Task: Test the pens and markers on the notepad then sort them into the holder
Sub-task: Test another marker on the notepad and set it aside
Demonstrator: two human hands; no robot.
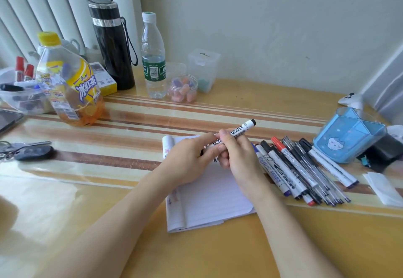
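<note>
**Hazards**

1. The notepad (pixel 218 194) lies loose on the glossy table (pixel 283 245) at 6 o'clock. Nothing pins it, so it is likely to slide under a test stroke.
2. Both hands hold one whiteboard marker (pixel 239 128) just above the notepad's top half. The left hand (pixel 189 157) has its fingers curled on the lower end. The right hand (pixel 237 153) has its fingers wrapped round the barrel. The lower end is hidden, so whether a cap is fitted cannot be told. A sudden pull apart may jerk the right forearm into the pile.
3. The pile of pens and markers (pixel 305 168) lies touching the right wrist at 3 o'clock. The barrels are round and stacked, so a nudge probably sets them rolling.
4. The holder (pixel 349 133) stands at 2 o'clock, just beyond the pile. A careless drop could tip it.

**Inventory**

- Notepad: one.
- Hands: two.
- Marker in hand: one.
- Pile: at least four white-barrelled markers plus several slim dark pens. Overlap prevents an exact count.
- Holder: one, with several compartments, all apparently empty.
- Drink containers at 10 to 11 o'clock: three, namely an iced tea bottle (pixel 67 85), a water bottle (pixel 152 57) and a black flask (pixel 111 44).
</note>
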